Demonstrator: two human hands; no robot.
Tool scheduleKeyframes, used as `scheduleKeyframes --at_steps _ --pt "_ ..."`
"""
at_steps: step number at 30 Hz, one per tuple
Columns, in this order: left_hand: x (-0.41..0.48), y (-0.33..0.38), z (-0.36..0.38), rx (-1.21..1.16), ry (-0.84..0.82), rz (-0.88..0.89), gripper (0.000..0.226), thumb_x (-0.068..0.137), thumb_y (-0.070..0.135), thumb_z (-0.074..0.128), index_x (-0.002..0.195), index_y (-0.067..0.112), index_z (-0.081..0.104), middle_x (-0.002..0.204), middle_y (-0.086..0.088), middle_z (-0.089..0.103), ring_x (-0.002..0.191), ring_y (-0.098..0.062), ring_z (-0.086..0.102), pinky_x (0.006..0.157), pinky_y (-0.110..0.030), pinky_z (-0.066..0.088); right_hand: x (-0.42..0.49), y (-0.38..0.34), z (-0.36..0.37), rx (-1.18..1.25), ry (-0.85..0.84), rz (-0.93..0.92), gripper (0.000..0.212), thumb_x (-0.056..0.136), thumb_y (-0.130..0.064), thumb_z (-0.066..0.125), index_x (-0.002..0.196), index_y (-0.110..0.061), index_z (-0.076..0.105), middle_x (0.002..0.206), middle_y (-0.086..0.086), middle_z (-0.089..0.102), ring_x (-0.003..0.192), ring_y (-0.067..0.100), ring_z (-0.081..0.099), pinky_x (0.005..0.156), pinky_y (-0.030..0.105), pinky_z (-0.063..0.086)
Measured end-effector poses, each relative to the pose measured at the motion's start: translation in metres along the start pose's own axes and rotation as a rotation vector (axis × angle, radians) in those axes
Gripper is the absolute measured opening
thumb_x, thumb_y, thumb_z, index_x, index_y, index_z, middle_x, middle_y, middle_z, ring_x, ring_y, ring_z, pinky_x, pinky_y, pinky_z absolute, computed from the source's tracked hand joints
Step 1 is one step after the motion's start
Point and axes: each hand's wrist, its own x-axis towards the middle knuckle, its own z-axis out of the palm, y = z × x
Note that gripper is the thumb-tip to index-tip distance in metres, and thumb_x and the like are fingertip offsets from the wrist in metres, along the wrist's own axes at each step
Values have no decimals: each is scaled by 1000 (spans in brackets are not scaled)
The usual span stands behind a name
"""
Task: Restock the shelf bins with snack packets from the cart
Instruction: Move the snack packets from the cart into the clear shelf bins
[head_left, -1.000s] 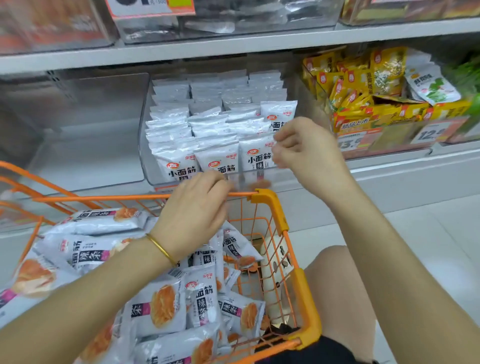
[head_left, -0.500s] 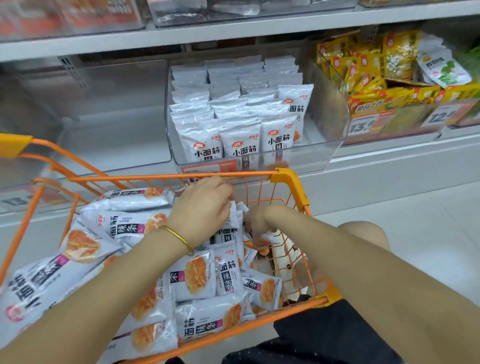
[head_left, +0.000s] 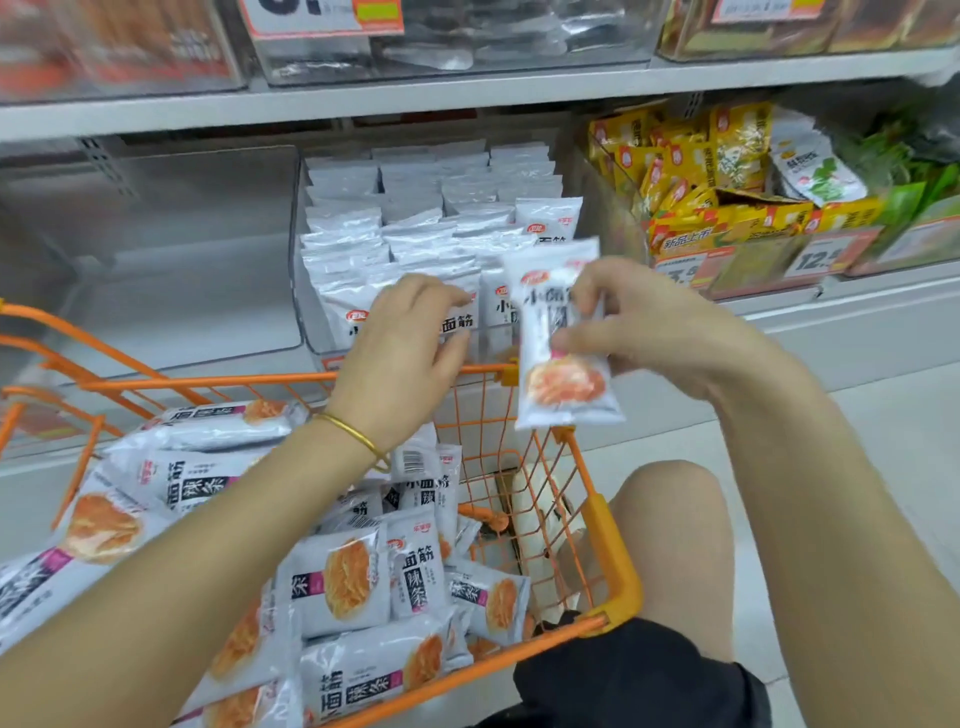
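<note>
Snack packet (head_left: 563, 374), pinched upright by the fingers of the right hand (head_left: 649, 332) at centre frame above the cart (head_left: 613, 551) rim, seems mid-carry to the bin (head_left: 300, 270) at upper centre, probably next needing an upright slot in its rows; the left hand (head_left: 405, 358) hovers loosely curled, empty.

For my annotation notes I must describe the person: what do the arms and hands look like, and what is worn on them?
Both forearms are bare; no sleeves show. The left hand has a thin gold bangle at its wrist. The right hand has nothing at its wrist. No gloves or rings are visible on either.
</note>
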Motion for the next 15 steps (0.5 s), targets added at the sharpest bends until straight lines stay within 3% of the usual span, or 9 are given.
scheduleKeyframes --at_steps 2,4,7,9,13,15 --pt "16 3 5 74 14 31 32 86 16 52 116 6 57 119 -12 54 111 -30 47 95 -34 35 15 4 -17 -14 233 -80 40 79 -2 70 79 -25 38 107 16 57 87 32 65 71 51 56" --pt "33 7 12 163 -14 53 37 86 18 52 122 7 55 129 -14 51 119 -34 45 96 -43 37 33 4 -29 -81 410 -171 46 79 1 69 92 -29 36 117 13 52 96 28 60 69 42 55" --pt "56 9 24 286 -115 41 45 92 23 51 135 12 44 147 -11 35 135 -29 29 106 -45 25 67 8 -35 -242 525 -209 76 79 5 64 136 -21 21 119 7 51 99 27 59 75 40 53" --pt "66 6 33 357 -143 55 48 95 27 47 140 16 37 152 -9 26 139 -26 21 111 -44 15 90 13 -33 -304 585 -182 88 81 5 62 147 -18 8 116 7 57 98 25 59 83 42 51" --pt "72 -2 44 428 -176 62 48 97 26 43 142 19 33 153 -9 24 140 -26 21 113 -45 11 130 30 -24 -373 608 -76 46 81 1 65 120 -3 41 121 15 58 112 32 56 88 40 48" --pt "71 -5 45 433 -143 89 47 93 22 50 138 15 40 148 -12 34 135 -28 31 111 -47 18 143 41 -19 -351 534 -38 41 80 -3 69 114 -2 46 121 16 59 113 32 56 86 37 46"
